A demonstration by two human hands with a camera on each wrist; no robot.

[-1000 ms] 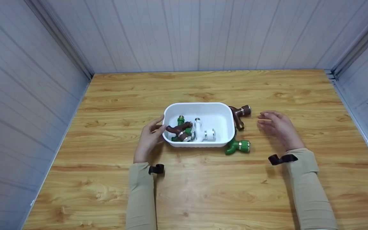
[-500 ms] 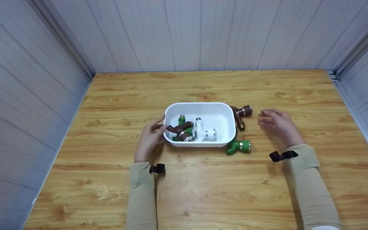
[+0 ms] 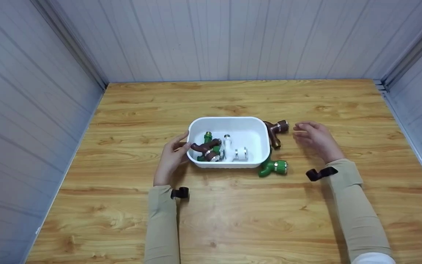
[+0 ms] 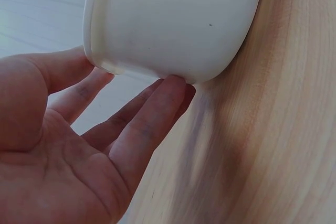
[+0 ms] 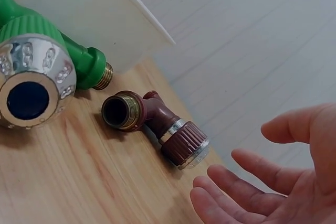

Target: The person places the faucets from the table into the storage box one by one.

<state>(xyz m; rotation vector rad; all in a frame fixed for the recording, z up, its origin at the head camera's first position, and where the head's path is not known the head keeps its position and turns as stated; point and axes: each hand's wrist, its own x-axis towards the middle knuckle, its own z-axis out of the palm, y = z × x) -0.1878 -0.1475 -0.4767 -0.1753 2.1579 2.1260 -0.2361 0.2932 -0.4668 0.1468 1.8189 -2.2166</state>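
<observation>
A white plastic tub (image 3: 253, 141) stands mid-table. Inside, towards its left, lie a brown tap (image 3: 204, 149), a white tap (image 3: 229, 152) and a green tap (image 3: 207, 137), partly covered by the brown one. My left hand (image 3: 170, 157) rests against the tub's left end; in the left wrist view its fairly straight fingers (image 4: 152, 114) touch the outer wall and the thumb lies by the rim. Just outside the tub's right end are another brown tap (image 3: 274, 132) and another green tap (image 3: 274, 167). My right hand (image 3: 316, 139), holding nothing, hovers right of that brown tap with fingers extended.
The wood-grain table (image 3: 233, 216) carries everything. Pale panel walls (image 3: 211, 40) border its back and both sides. Each sleeve has a black strap (image 3: 321, 173) at the wrist.
My right hand has shifted slightly left and away from me, nearer the outer brown tap. The left hand, tub and taps stay in place.
</observation>
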